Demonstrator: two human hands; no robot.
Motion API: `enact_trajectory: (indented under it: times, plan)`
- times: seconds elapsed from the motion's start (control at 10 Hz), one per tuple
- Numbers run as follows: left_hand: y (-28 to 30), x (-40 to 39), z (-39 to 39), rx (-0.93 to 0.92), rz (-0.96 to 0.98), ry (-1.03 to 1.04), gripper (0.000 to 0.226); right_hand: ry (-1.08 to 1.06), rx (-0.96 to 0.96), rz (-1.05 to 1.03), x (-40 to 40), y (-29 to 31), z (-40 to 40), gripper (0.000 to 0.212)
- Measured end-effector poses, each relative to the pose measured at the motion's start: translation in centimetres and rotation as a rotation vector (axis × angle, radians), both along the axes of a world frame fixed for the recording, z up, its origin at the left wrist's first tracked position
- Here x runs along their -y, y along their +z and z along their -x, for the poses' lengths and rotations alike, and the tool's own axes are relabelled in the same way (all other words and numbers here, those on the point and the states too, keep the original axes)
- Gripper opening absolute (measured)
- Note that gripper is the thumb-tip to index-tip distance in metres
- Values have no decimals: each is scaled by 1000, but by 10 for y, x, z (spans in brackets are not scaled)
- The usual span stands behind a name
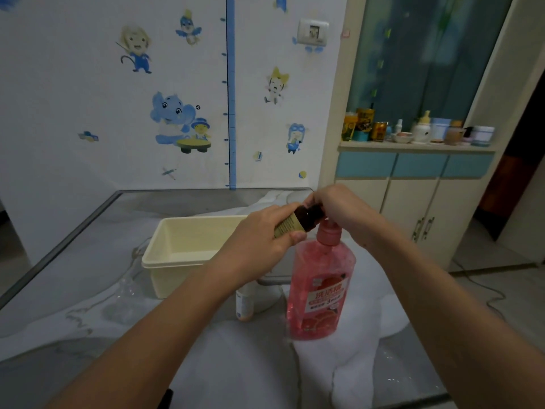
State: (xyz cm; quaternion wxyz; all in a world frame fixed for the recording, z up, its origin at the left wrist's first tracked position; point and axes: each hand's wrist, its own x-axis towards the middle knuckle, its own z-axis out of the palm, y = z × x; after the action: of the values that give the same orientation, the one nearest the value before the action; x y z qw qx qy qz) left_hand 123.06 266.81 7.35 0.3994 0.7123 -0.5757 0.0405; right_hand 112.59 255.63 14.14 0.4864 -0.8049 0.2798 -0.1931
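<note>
Left hand [262,234] was wrapped round the small dark bottle [299,220], fingers curled over its olive label, thumb underneath. Right hand [339,206] was closed over that bottle's cap end, fingertips pinching it; cap itself hidden. Dark bottle was held tilted in the air, cap end up and to the right, just above the top of the pink bottle [321,290], which stood upright on the table [73,261]. Cream tub [188,246] sat left of it. Small white bottle [244,305] stood between tub and pink bottle, partly under the left forearm.
</note>
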Motion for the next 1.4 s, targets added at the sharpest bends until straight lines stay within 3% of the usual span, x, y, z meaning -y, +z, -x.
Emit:
enact_trajectory:
  times: [0.3,0.4,0.6,0.8,0.9,1.0,1.2,1.3,1.4]
  plan:
    - [-12,-2,2,-19,32,-5,41,-51,124,-182,-3,-18,-3,25]
    - [-12,-2,4,-30,24,-9,43,-58,73,-143,-1,-18,0,30]
    - [1,-1,2,-20,-4,0,44,-36,-50,144,-5,0,0,23]
    - [-7,-2,4,-36,13,-8,43,-84,-14,7,-7,-10,-3,34]
    - [-13,-2,5,-58,22,3,44,-20,-322,516,-10,-11,-4,33]
    - [-10,-2,5,-56,8,5,45,-63,-119,150,-5,-12,-3,32]
    - [0,-3,6,-91,23,-2,45,-20,-69,183,0,-2,-4,29]
    - [-3,-4,6,-88,16,-10,41,-51,-59,53,-1,-7,-4,26]
    - [-9,-3,6,-87,15,-6,39,-100,93,-75,0,-19,-6,31]
